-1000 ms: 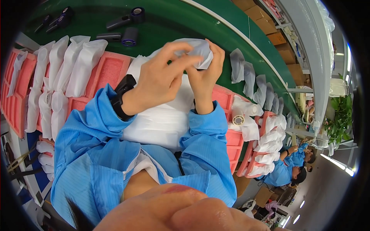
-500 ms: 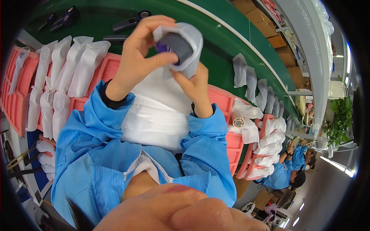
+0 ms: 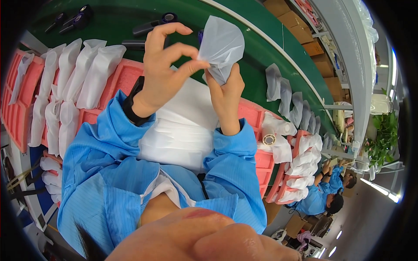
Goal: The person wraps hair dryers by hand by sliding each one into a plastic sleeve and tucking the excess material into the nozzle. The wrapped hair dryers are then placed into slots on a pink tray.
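In front of my chest I hold a grey and purple hair dryer [image 3: 200, 36], mostly covered by a thin translucent white wrapping sheet [image 3: 223, 41]. My left hand [image 3: 167, 69] pinches the sheet's gathered edge between thumb and index finger; its other fingers are raised and apart. From below, my right hand [image 3: 226, 93] grips the wrapped bundle, thumb up along its near side. The wrap hides the hair dryer's shape. Under my forearms lies a stack of white sheets [image 3: 178, 141].
Several bare dark hair dryers [image 3: 146, 28] lie on the green table [image 3: 117, 17]. Pink trays [image 3: 124, 80] hold white-wrapped pieces [image 3: 98, 76] at left; another pink tray [image 3: 272, 191] stands right. More wrapped pieces [image 3: 285, 98] line the table's right. A cream-coloured roll end [image 3: 269, 139] shows near my right elbow. Co-workers sit far right.
The hair dryer's dark round end, visible before, is now covered by the sheet. The bundle has turned and shifted right; my left hand has moved from its opening to the sheet's edge.
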`<action>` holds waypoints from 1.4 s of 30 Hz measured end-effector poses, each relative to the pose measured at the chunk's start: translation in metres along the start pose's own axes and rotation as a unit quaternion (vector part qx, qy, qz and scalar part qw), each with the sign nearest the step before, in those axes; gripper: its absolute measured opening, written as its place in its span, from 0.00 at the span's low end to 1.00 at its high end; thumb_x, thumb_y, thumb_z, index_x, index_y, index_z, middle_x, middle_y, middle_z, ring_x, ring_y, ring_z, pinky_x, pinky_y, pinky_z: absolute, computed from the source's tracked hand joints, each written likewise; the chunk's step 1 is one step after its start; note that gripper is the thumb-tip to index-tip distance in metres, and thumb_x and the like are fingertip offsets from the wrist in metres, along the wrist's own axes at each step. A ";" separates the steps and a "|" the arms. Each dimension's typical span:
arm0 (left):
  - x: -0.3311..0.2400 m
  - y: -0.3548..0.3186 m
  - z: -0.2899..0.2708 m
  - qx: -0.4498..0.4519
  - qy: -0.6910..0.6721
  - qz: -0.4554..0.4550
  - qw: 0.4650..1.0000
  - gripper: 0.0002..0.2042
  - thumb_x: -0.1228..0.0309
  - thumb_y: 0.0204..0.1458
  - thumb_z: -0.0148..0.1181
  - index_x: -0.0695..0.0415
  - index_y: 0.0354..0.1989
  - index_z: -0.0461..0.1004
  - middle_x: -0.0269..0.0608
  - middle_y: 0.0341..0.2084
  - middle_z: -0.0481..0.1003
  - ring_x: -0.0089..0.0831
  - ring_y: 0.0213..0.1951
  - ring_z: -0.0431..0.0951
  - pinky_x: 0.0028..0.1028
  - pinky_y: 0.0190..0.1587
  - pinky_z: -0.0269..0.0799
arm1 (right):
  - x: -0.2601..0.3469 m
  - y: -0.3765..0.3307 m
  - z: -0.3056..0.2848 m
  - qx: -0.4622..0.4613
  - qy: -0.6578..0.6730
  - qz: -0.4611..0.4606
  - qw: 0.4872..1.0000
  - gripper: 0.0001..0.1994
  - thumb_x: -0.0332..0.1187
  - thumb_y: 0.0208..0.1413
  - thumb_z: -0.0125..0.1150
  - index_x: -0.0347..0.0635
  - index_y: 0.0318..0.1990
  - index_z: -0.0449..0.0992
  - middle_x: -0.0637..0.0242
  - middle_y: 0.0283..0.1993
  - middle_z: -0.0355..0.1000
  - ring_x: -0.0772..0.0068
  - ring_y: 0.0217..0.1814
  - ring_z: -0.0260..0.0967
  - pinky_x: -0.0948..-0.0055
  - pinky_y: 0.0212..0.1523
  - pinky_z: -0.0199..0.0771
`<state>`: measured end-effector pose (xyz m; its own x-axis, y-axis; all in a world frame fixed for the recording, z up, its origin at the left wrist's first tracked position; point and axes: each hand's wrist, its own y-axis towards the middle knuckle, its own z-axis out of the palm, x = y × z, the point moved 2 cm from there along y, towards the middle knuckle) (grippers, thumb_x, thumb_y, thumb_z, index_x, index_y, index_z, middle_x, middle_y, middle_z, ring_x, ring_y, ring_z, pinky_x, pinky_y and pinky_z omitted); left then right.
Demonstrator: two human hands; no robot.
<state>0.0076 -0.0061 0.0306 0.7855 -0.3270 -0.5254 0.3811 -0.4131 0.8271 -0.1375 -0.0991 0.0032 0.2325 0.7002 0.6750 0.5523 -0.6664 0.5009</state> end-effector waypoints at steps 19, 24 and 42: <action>0.009 -0.114 0.090 0.398 -0.014 -0.021 0.917 0.13 0.64 0.43 0.67 0.56 0.32 0.72 0.41 0.31 0.70 0.40 0.38 0.72 0.35 0.37 0.69 | -0.188 0.047 -0.005 0.055 -0.523 0.117 0.843 0.23 0.38 0.51 0.59 0.31 0.50 0.67 0.45 0.42 0.74 0.44 0.46 0.72 0.58 0.47 0.72; 0.009 -0.123 0.097 0.408 0.019 0.007 0.913 0.11 0.66 0.40 0.66 0.57 0.29 0.73 0.43 0.33 0.72 0.41 0.38 0.72 0.34 0.39 0.69 | -0.116 0.075 0.064 0.068 -0.168 0.009 0.983 0.24 0.49 0.53 0.59 0.34 0.43 0.75 0.54 0.35 0.77 0.55 0.37 0.76 0.64 0.39 0.76; 0.008 -0.123 0.098 0.367 0.004 0.011 0.930 0.08 0.65 0.39 0.66 0.55 0.24 0.76 0.41 0.24 0.73 0.41 0.32 0.74 0.36 0.33 0.69 | -0.056 0.082 0.051 0.184 0.248 0.338 0.889 0.19 0.37 0.43 0.71 0.34 0.38 0.75 0.65 0.31 0.72 0.76 0.26 0.69 0.81 0.22 0.69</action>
<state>-0.0804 -0.0414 -0.0947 0.7943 -0.3371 -0.5055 -0.0681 -0.8761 0.4773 -0.0645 -0.1795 -0.0209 0.2803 -0.0892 0.9558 0.6665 -0.6984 -0.2606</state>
